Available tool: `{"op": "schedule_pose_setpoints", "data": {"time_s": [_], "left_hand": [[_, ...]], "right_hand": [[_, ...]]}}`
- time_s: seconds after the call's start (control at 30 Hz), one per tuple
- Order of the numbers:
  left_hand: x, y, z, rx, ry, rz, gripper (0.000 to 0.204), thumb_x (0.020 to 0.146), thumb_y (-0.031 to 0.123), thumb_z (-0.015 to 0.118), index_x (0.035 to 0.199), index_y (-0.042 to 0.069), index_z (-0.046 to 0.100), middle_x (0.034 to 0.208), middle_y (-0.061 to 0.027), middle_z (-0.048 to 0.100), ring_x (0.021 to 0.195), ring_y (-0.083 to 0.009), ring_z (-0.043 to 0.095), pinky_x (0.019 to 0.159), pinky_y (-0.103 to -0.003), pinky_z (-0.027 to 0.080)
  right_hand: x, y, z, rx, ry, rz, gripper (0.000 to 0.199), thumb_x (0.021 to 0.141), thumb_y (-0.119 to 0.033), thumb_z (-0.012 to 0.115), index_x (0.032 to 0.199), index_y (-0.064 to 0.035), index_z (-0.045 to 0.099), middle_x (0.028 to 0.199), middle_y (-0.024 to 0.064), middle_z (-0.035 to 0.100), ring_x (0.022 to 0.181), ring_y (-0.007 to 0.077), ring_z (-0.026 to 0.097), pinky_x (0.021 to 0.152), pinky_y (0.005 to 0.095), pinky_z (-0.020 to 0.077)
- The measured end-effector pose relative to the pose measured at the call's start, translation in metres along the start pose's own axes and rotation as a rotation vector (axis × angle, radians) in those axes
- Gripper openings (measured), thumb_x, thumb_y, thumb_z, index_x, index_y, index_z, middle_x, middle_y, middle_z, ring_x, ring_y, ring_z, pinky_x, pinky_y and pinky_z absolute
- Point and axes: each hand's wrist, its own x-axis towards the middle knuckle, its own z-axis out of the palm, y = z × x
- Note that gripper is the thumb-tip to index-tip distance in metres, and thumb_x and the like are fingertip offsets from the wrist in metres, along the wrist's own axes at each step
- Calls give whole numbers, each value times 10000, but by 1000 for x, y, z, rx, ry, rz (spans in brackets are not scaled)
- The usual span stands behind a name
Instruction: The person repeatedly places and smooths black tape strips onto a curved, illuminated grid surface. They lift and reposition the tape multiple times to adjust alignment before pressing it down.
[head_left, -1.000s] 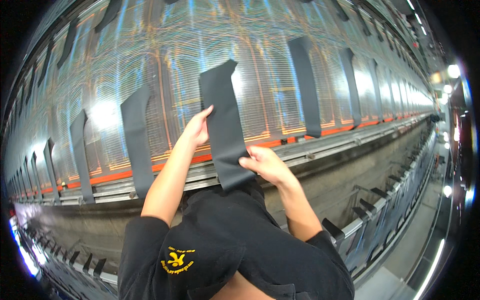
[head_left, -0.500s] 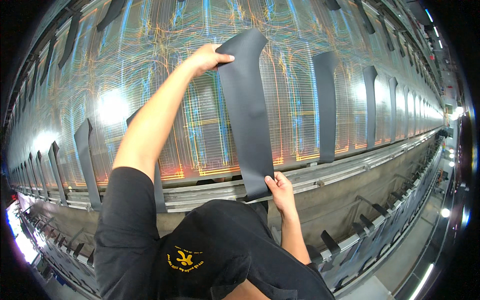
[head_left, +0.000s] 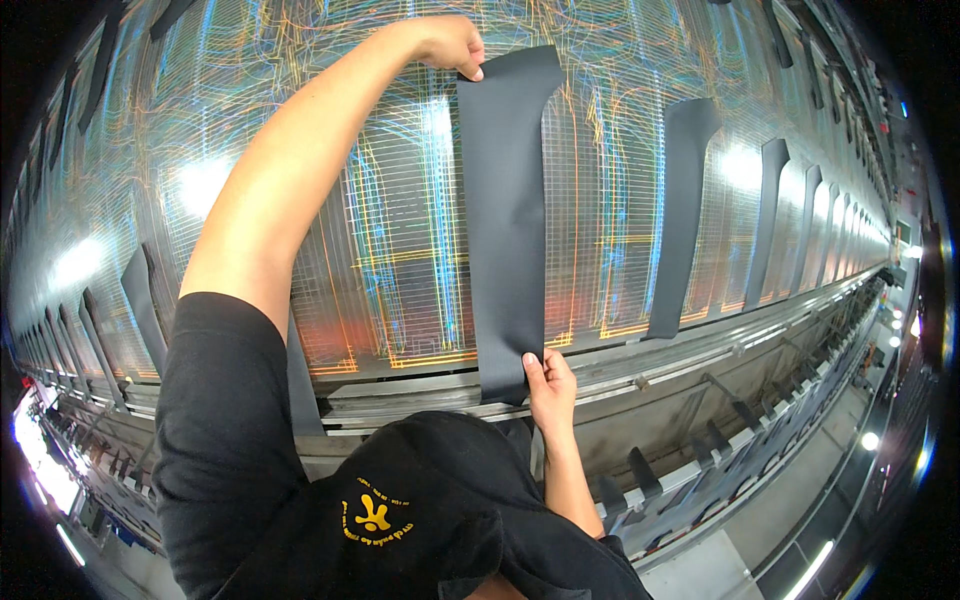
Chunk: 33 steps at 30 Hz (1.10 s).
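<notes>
A long dark grey fabric piece (head_left: 508,220), wider and flared at its far end, lies lengthwise over the patterned table (head_left: 405,300) in front of me. My left hand (head_left: 455,45) reaches far across, its thumb and fingers pinched at the piece's far left corner. Near the table's front edge, my right hand (head_left: 552,390) grips the right side of the near end, thumb on top. That near end hangs over the metal rail (head_left: 420,400). The cloth looks fairly flat, with slight ripples near the right thumb.
Similar grey pieces, like this one on the right (head_left: 685,220) and this one on the left (head_left: 146,300), lie in rows along the table. Coloured lines cover its shiny surface. Below the front rail, a lower rack (head_left: 690,460) carries dark flaps.
My left hand has moved farther out with the far end of the fabric piece, which now lies straighter. The right hand stays at the near end. The view has shifted slightly.
</notes>
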Motion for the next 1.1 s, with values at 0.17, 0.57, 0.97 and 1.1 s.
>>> {"op": "schedule_pose_setpoints", "data": {"time_s": [0.17, 0.57, 0.97, 1.1], "left_hand": [[3, -28, 12, -65, 48, -5, 259, 850, 275, 837, 926, 50, 733, 844, -29, 666, 824, -179, 604, 773, -365, 480], [3, -46, 21, -104, 72, -10, 292, 801, 294, 867, 1003, 100, 782, 995, -90, 744, 1007, -228, 664, 891, -407, 504], [2, -43, 23, -53, 102, -14, 276, 798, 267, 879, 990, 86, 800, 979, -92, 755, 975, -236, 682, 867, -396, 520], [3, -44, 23, -52, 97, -13, 277, 794, 261, 882, 1000, 92, 807, 990, -95, 758, 972, -238, 687, 869, -396, 524]], "right_hand": [[9, 12, 6, 16, -36, 29, 178, 1050, -158, 675, 1129, 0, 686, 878, -60, 632, 770, 23, 508, 711, 205, 434], [23, 35, 11, -11, -15, 22, 186, 1053, -171, 673, 1124, 0, 678, 890, -52, 644, 785, 27, 529, 726, 213, 450], [21, 32, 13, 21, -66, 59, 191, 1058, -165, 665, 1141, 7, 669, 941, -28, 692, 829, 35, 578, 768, 213, 476], [22, 34, 14, 41, -71, 64, 191, 1060, -161, 661, 1146, 9, 666, 941, -29, 691, 830, 32, 579, 766, 213, 476]]}}
